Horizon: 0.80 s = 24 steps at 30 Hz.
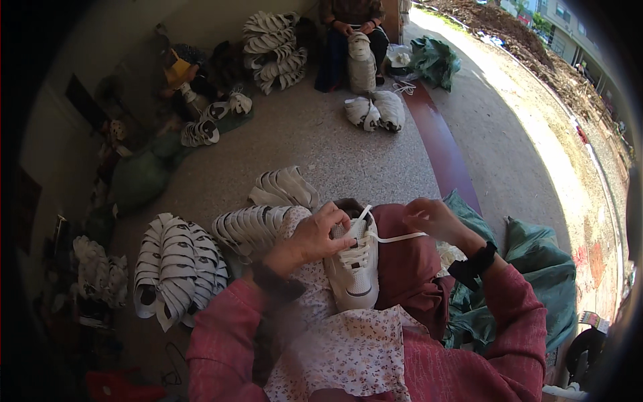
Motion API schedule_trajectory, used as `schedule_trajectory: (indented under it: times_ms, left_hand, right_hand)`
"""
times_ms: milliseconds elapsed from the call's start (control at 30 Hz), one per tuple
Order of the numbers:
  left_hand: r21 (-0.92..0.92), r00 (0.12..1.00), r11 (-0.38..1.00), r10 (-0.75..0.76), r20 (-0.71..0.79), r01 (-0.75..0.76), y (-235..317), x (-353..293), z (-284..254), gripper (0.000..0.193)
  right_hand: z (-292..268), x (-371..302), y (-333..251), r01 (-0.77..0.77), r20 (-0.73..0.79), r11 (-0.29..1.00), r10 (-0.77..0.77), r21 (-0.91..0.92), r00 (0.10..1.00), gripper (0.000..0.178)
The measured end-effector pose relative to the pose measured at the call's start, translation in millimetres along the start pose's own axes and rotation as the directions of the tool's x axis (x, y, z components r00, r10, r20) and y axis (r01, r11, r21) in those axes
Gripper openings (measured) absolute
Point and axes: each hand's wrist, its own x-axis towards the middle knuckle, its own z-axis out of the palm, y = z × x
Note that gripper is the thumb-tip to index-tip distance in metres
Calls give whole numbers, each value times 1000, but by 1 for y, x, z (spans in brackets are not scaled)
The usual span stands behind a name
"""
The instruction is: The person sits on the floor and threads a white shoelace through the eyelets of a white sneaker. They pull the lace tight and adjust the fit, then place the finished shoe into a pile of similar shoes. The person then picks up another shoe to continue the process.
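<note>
A white sneaker [355, 280] rests on my lap, its toe pointing toward me. My left hand [320, 233] is closed at the throat of the shoe, thumb and fingers pressed on the tongue and eyelet edge. White shoelace [399, 238] is threaded across the lower eyelets. One length of it stands up beside my left fingertips, and another runs out to the right. My right hand [435, 218] is raised right of the shoe, fingers curled in on that stretched lace; its end is hidden in the hand.
Stacks of nested white shoe uppers [179, 268] stand on the floor [295, 141] at left, with more ahead. Green sacks [539, 268] lie at my right. Across the floor a seated person [353, 27] handles a stack of uppers. A sunlit path [529, 134] runs outside at right.
</note>
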Motion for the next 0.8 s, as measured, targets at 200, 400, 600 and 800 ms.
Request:
schedule_trajectory:
  times_ms: [200, 400, 600, 800]
  left_hand:
    - [220, 980, 958, 196, -32, -184, 5, 22, 18, 35]
    - [-482, 984, 873, 12, 177, 76, -9, 25, 16, 28]
    - [-658, 927, 717, 45, 372, 229, 12, 26, 3, 43]
    - [-631, 926, 742, 35, 376, 228, 30, 37, -32, 34]
  right_hand:
    - [54, -1, -16, 412, 87, 737, -437, -535, 895, 14]
    - [35, 4, -46, -122, 285, 950, 37, 286, 958, 20]
    - [12, 21, -105, -319, 368, 776, 120, 545, 922, 29]
    - [-6, 20, -154, -16, 349, 799, -244, 601, 905, 41]
